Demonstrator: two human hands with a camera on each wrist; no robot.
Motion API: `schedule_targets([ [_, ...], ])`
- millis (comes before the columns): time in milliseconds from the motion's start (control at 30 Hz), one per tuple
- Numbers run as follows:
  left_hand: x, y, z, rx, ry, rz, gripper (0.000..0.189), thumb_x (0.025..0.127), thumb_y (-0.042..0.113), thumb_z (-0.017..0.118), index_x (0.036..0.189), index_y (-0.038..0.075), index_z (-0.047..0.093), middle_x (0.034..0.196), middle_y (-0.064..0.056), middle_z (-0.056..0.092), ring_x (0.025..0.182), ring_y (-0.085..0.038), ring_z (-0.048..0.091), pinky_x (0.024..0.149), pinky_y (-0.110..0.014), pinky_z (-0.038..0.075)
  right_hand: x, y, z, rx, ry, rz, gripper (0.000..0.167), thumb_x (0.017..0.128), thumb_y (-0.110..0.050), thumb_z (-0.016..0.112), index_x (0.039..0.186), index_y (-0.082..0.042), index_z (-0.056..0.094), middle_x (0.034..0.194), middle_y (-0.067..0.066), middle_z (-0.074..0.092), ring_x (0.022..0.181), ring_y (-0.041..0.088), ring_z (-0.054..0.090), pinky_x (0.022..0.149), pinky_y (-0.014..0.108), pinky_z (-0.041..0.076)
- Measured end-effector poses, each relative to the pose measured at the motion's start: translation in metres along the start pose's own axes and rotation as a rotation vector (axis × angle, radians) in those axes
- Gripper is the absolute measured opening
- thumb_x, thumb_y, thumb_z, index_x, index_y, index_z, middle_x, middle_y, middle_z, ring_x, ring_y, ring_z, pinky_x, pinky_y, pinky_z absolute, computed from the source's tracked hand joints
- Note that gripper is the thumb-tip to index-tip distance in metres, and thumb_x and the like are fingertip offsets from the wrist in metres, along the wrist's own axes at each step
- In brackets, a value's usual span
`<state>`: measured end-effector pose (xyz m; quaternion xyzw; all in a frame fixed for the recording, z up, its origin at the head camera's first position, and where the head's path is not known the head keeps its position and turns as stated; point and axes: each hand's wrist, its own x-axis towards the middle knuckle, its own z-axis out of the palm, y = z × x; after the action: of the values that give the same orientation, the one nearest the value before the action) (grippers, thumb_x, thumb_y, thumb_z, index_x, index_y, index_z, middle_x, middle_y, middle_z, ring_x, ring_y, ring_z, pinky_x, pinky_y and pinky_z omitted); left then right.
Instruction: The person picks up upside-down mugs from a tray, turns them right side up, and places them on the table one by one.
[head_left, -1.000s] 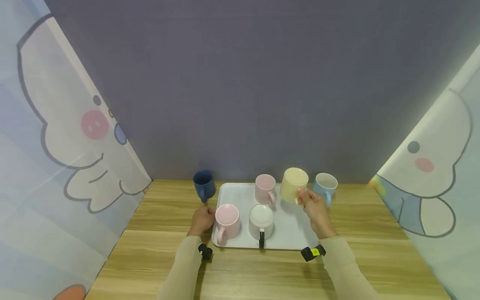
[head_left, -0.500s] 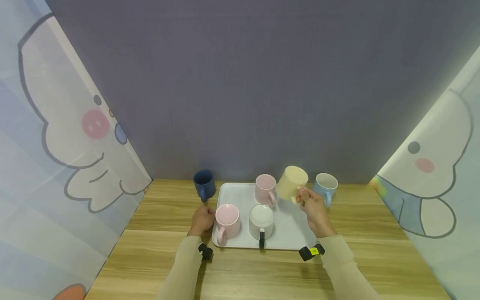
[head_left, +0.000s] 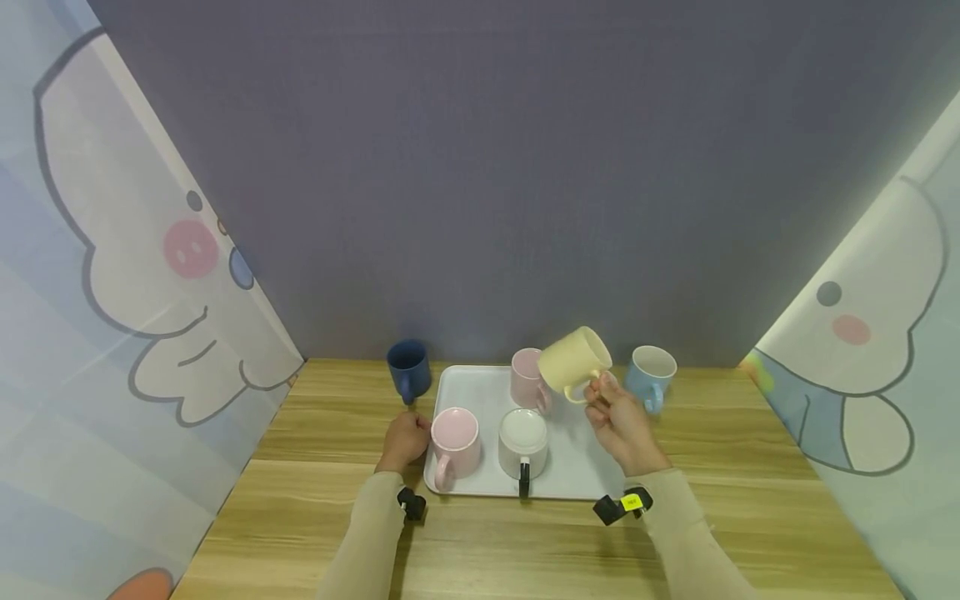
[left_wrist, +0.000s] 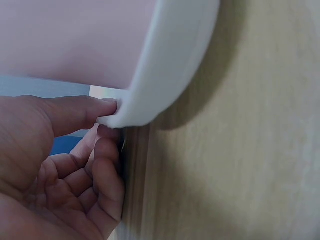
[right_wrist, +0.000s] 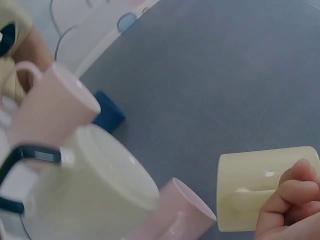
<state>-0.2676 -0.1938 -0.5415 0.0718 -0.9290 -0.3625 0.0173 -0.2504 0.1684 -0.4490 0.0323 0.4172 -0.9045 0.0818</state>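
Note:
In the head view my right hand [head_left: 625, 423] holds a yellow mug [head_left: 568, 363] by its handle. The mug hangs tilted above the back right of a white tray [head_left: 573, 477], partly in front of a pink mug [head_left: 525, 379]. My left hand [head_left: 405, 437] is at the tray's left edge; in the left wrist view its thumb and forefinger pinch the tray's rim [left_wrist: 131, 107]. Near that hand another pink mug [head_left: 455, 443] stands on the tray, and a white mug with a black handle [head_left: 522, 443] stands to its right. Both appear bottom up.
A dark blue mug [head_left: 408, 369] stands upright on the wooden table [head_left: 517, 546], left of the tray. To the tray's right is an upright light blue mug [head_left: 649, 375], close to my right hand. A grey wall [head_left: 480, 183] rises behind the table.
My right hand has tipped the yellow mug from near upright to a strong tilt, shifting it slightly left and up toward the back pink mug. My left hand has stayed still.

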Motion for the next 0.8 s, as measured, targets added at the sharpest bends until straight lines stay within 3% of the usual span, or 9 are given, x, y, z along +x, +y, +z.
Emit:
schedule_targets([
  [200,0.000,0.001,0.000,0.009,-0.006,-0.011,0.009,0.086,0.011,0.066,0.083,0.004,0.071,0.087,-0.013,0.071,0.079,-0.026,0.063,0.068,-0.037,0.050,0.001,0.002,0.002,0.240,-0.040,0.072,0.021,0.108,-0.030,0.036,0.101,-0.014,0.047,0.080,-0.006,0.056,0.066,0.002,0.050,0.056,0.011,0.026],
  [500,-0.001,0.003,-0.002,0.003,-0.009,-0.013,0.010,0.086,0.010,0.065,0.085,0.003,0.072,0.090,-0.015,0.072,0.081,-0.028,0.065,0.070,-0.038,0.052,0.001,0.009,0.004,0.557,-0.148,0.098,0.023,0.107,-0.030,0.036,0.095,-0.012,0.045,0.080,0.001,0.057,0.066,0.009,0.051,0.060,0.012,0.021],
  [800,-0.002,0.003,-0.001,0.011,0.012,-0.001,0.008,0.084,0.007,0.064,0.083,0.002,0.070,0.086,-0.015,0.071,0.079,-0.028,0.064,0.068,-0.038,0.050,0.002,0.016,0.006,0.691,-0.218,0.106,0.023,0.107,-0.029,0.036,0.093,-0.012,0.044,0.080,0.002,0.058,0.067,0.011,0.053,0.061,0.012,0.021],
])
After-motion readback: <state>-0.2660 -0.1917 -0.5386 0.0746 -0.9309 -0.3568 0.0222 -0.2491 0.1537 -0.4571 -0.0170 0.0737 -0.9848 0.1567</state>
